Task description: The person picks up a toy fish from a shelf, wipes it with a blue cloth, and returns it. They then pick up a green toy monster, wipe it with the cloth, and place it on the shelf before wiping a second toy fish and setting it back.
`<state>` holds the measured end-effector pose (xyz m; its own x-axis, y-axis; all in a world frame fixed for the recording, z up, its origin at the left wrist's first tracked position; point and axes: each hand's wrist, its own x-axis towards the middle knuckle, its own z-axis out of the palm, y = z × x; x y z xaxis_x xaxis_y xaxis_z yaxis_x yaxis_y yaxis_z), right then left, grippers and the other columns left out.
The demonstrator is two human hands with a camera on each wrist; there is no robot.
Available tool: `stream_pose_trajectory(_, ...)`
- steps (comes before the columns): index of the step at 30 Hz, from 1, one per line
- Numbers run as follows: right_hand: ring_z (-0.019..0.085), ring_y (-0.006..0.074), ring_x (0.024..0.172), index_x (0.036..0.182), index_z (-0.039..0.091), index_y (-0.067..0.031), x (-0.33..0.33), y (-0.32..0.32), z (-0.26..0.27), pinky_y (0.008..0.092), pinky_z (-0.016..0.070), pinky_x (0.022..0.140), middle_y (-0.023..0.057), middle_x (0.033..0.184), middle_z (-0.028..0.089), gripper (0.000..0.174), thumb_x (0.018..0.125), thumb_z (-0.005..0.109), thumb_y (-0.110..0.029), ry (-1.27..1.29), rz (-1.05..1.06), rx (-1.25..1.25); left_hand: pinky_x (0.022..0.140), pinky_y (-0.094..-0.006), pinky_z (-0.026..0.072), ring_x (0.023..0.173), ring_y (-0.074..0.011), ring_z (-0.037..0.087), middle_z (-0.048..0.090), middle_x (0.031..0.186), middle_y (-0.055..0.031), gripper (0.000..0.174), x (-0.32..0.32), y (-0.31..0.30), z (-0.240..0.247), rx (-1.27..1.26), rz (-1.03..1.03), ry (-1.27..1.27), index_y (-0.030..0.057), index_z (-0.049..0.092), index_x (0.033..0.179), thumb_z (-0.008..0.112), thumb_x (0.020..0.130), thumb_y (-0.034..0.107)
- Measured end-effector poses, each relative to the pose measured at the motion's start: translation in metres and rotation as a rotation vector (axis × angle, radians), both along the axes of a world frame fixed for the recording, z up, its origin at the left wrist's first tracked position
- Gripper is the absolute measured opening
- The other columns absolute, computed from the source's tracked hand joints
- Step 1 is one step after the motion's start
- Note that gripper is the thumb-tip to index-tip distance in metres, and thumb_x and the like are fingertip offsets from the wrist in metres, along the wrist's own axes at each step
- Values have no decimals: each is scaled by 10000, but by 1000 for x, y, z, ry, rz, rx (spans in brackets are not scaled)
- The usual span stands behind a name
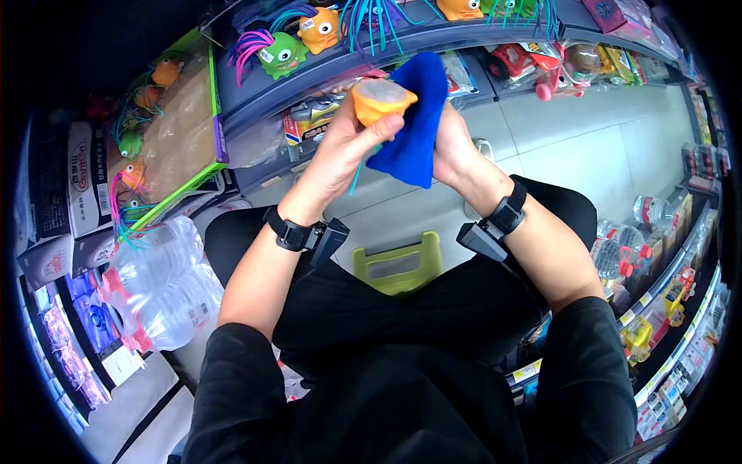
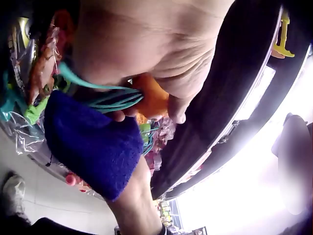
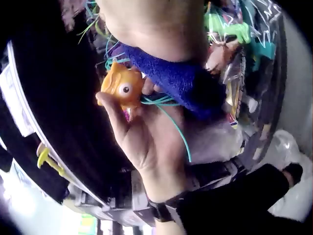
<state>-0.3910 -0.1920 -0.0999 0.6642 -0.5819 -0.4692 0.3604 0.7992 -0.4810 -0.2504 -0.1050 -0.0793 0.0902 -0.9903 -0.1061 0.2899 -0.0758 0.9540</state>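
Observation:
My left hand point(image 1: 334, 155) grips an orange big-eyed rubber toy point(image 1: 379, 102), thumb along its side. Its flat greyish face is turned up in the head view. In the right wrist view, the toy's round eye point(image 3: 126, 89) shows between thumb and fingers. Teal strands point(image 2: 115, 100) trail from the toy. A blue fuzzy cloth point(image 1: 421, 127) hangs from my right hand point(image 1: 454, 147), close beside the toy. The cloth covers most of the right fingers; fingertips point(image 3: 149, 87) come out past its edge at the toy.
Similar toys with strands, among them a green one point(image 1: 283, 56), stand on the shelf point(image 1: 263, 94) ahead. More lie by a green-edged carton point(image 1: 182, 124) at left. Packs of water bottles point(image 1: 166, 282) stand below it. A yellow-green stool point(image 1: 398, 267) is between the knees.

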Motion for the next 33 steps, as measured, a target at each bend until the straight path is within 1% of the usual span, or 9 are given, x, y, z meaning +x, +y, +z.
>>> stream_pose_trajectory(2, 620, 180, 852, 1172, 619, -102, -1, -7, -2, 359, 538, 824, 56, 1017, 666, 402, 1077, 412, -434, -164, 90, 87, 918, -273, 472, 1035, -113, 571, 604, 1196, -36, 526, 5, -3, -8, -36, 71, -41, 38, 521, 1327, 756, 951, 321)
stream_pose_trajectory(5, 616, 181, 873, 1191, 621, -107, 5, -4, -2, 355, 533, 834, 47, 1016, 664, 415, 1083, 397, -439, -164, 86, 88, 906, -279, 472, 1011, -121, 576, 611, 1180, -39, 499, 10, -8, -13, -64, 93, -78, 40, 515, 1339, 715, 982, 326)
stream_pose_trajectory(9, 609, 155, 851, 1192, 605, -95, -3, -4, 5, 328, 520, 819, 42, 947, 655, 446, 1091, 377, -465, -91, 105, -167, 928, -306, 472, 1015, -136, 575, 606, 1181, -53, 430, 9, -9, -21, -56, 111, -1, 40, 505, 1348, 586, 1057, 347)
stream_pose_trajectory(12, 603, 149, 824, 1185, 592, -81, -5, -3, -3, 306, 511, 793, 49, 905, 646, 485, 1089, 374, -504, 2, 127, -192, 983, -350, 448, 1109, -183, 576, 592, 1270, -62, 467, 7, -11, -24, 2, -5, 420, 41, 476, 1405, 425, 1108, 397)
stream_pose_trajectory(15, 589, 122, 891, 1352, 459, -40, 1, 10, -1, 294, 520, 823, 103, 1108, 616, 615, 1037, 506, -565, 229, 107, -593, 1133, -390, 373, 1320, -225, 501, 540, 1413, -71, 500, -11, -12, -21, 4, 151, 330, 60, 446, 1449, 356, 1117, 423)
stream_pose_trajectory(16, 586, 143, 1001, 1392, 395, -16, 2, 11, -3, 304, 518, 887, 128, 1229, 578, 676, 1004, 610, -525, 195, 54, -687, 1226, -408, 263, 1456, -240, 375, 454, 1529, -76, 505, -7, -10, -25, 13, 99, 372, 74, 400, 1500, 353, 1120, 404)
stream_pose_trajectory(20, 561, 171, 1132, 1368, 399, -5, 2, 9, -7, 320, 493, 954, 135, 1256, 576, 636, 993, 671, -441, 189, 38, -747, 1229, -397, 244, 1447, -216, 366, 408, 1550, -84, 524, -14, -2, -24, 28, 88, 301, 70, 273, 1557, 396, 1118, 329)
stream_pose_trajectory(29, 539, 185, 1171, 1378, 404, -36, -6, 10, 6, 358, 455, 1011, 126, 1259, 568, 520, 1041, 595, -383, 212, 11, -1081, 1182, -394, 288, 1404, -184, 398, 450, 1502, -52, 515, -9, 3, -14, -19, 41, 265, 78, 335, 1514, 395, 1114, 396)
stream_pose_trajectory(33, 539, 180, 1169, 1377, 431, -43, -13, 7, 10, 354, 456, 1007, 109, 1250, 565, 441, 1066, 550, -332, 206, 74, -1014, 1122, -385, 346, 1330, -184, 464, 509, 1450, -50, 497, -10, 0, -10, -72, 77, 314, 87, 415, 1472, 396, 1107, 423)
